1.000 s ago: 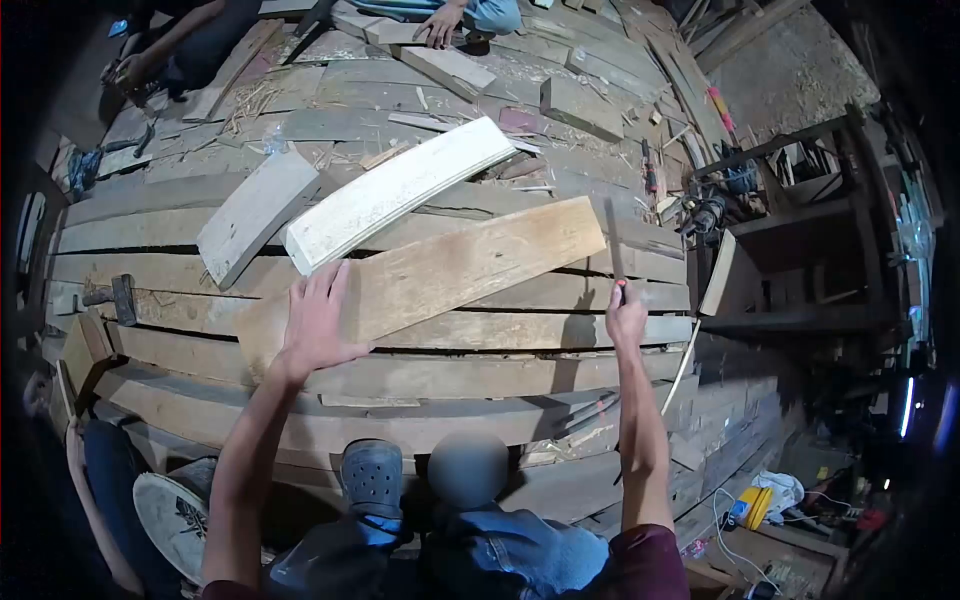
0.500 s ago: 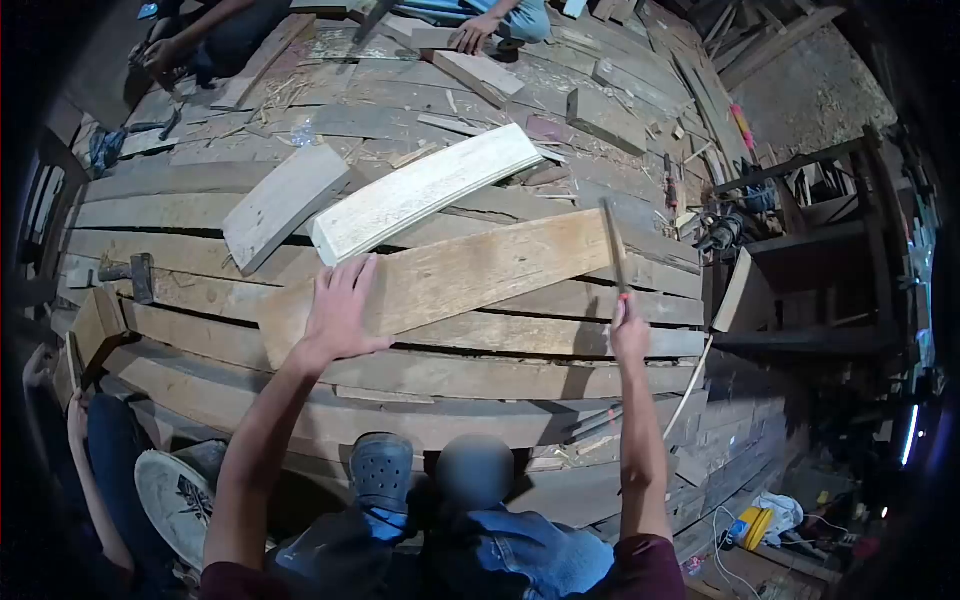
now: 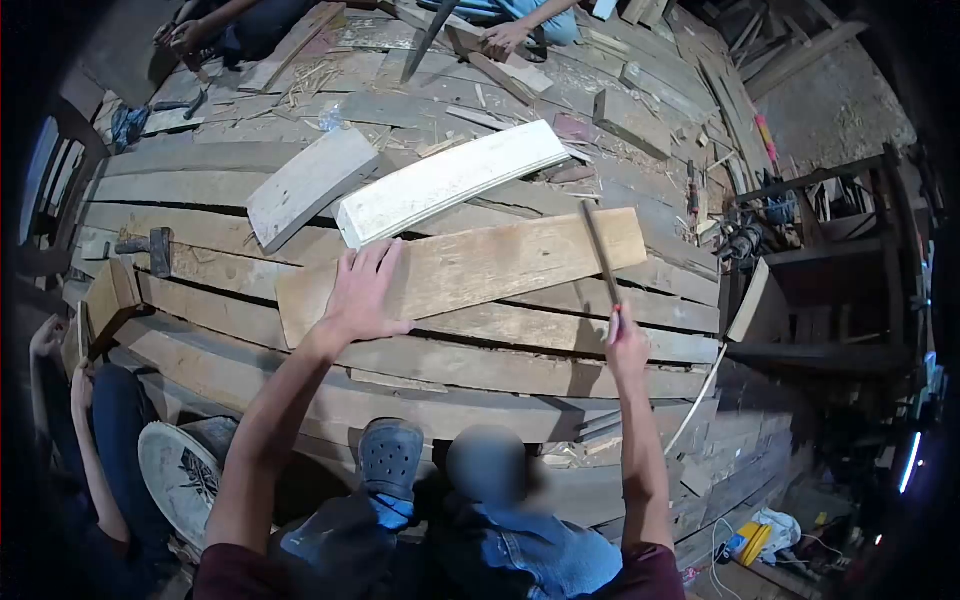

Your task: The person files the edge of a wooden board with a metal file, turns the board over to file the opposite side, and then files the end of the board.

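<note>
A long tan board lies across the floor planks in front of me. My left hand rests on its left part, fingers spread over the wood and thumb apart. In my right hand is a long thin dark tool with a red part at the grip; its blade crosses the board near the right end. Just beyond the board lie a whitish board and a shorter grey board.
A hammer lies at the left. A bowl of nails stands lower left beside a co-worker. Two other people work at the top, one near a saw. A wooden frame stands at the right.
The tool in my right hand has moved left from the board's right end and now tilts more across its face. My left hand stays on the board; the whole view has shifted slightly.
</note>
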`<state>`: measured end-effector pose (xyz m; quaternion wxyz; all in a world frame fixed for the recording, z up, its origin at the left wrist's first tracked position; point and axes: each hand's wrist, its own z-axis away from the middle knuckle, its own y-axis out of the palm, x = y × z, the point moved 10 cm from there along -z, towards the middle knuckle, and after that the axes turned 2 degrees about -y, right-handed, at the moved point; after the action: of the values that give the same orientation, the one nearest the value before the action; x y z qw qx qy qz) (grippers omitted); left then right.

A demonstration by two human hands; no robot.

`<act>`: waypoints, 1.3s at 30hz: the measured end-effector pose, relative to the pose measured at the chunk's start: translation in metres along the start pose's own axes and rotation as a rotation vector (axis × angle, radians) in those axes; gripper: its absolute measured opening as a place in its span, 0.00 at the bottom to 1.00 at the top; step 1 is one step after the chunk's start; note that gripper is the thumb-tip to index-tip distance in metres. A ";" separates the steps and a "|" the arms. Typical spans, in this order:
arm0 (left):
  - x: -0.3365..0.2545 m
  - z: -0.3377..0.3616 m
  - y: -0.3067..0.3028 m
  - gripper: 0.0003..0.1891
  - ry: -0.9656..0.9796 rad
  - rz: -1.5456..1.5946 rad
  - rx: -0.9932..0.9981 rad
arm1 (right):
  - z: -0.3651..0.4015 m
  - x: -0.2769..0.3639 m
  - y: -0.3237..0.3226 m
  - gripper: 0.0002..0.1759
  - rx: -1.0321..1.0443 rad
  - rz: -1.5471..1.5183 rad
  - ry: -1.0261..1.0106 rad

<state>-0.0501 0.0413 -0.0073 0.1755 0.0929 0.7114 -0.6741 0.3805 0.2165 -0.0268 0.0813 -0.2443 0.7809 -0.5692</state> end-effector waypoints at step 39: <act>0.003 0.002 0.002 0.68 -0.001 -0.037 0.031 | 0.107 0.207 0.055 0.19 0.711 -1.188 0.468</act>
<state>-0.0517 0.0388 -0.0100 0.1617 0.0821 0.7023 -0.6884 0.2280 0.0401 -0.0829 -0.3357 -0.4575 0.2813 -0.7738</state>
